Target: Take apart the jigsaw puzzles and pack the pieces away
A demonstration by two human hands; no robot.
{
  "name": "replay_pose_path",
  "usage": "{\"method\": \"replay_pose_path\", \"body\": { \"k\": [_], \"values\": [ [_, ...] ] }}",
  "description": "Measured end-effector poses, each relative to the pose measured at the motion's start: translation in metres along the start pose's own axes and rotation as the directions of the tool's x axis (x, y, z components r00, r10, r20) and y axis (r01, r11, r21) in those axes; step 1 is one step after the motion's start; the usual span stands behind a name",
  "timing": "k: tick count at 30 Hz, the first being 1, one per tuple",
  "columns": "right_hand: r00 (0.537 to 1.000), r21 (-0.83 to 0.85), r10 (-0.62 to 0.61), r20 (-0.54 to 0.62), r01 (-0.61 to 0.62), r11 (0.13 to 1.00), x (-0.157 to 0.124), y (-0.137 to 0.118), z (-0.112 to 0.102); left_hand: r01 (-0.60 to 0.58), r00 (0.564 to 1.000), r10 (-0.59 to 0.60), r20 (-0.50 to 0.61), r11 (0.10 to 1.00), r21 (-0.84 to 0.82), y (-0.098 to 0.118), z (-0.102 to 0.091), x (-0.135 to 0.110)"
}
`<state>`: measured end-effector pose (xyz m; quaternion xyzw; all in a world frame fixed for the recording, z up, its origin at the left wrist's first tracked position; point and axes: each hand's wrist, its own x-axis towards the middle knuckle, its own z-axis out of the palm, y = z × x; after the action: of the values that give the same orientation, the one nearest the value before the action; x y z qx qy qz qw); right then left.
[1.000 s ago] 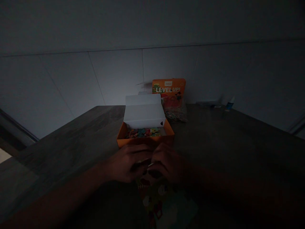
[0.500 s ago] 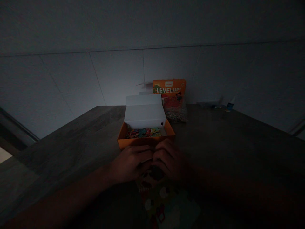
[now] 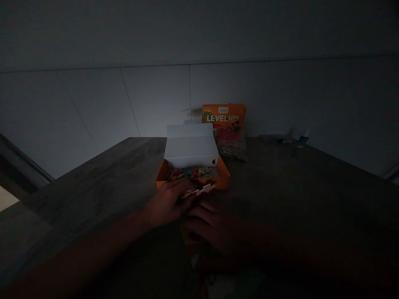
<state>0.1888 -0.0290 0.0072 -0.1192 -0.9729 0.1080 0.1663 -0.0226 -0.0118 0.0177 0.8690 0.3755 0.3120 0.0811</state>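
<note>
My left hand (image 3: pixel 166 203) is pinched on a puzzle piece (image 3: pixel 204 190), or a few joined ones, with a pale knobbed edge raised in front of the orange box (image 3: pixel 193 184). My right hand (image 3: pixel 215 226) lies lower and closer to me, its fingers stretched leftward and the thumb apart, with nothing visible in it. Beneath it is a partly joined picture puzzle (image 3: pixel 227 286), very dark and mostly covered. Several loose colourful puzzle pieces (image 3: pixel 191 172) lie inside the box, whose white lid (image 3: pixel 190 143) stands open.
Behind the box, an orange "LEVEL UP!" box (image 3: pixel 223 120) stands against the wall, with a clear plastic bag (image 3: pixel 232 151) of pieces before it. A small blue-and-white bottle (image 3: pixel 303 139) and a flat plastic item (image 3: pixel 271 137) are at the table's back right. The light is dim.
My hands were together by the box front and have parted. The right one has come down toward me over the puzzle. The left one now shows the puzzle piece tilted up.
</note>
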Motion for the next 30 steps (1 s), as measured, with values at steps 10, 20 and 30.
{"method": "replay_pose_path", "body": {
  "k": [10, 20, 30],
  "values": [
    [0.954, -0.024, -0.095, -0.285, 0.091, 0.996, -0.003, 0.009, 0.0, -0.071, 0.995, 0.071, 0.07, 0.997, -0.014, -0.004, -0.001, -0.004],
    [0.785, -0.085, 0.007, -0.619, -0.076, 0.993, -0.001, 0.024, 0.004, -0.262, 0.955, 0.262, 0.138, 0.965, -0.02, -0.005, -0.008, -0.007],
    [0.742, -0.036, 0.127, -0.658, -0.2, 0.979, 0.0, 0.023, 0.003, -0.368, 0.923, 0.366, 0.12, 0.93, -0.002, -0.004, -0.005, -0.002]
  ]
}}
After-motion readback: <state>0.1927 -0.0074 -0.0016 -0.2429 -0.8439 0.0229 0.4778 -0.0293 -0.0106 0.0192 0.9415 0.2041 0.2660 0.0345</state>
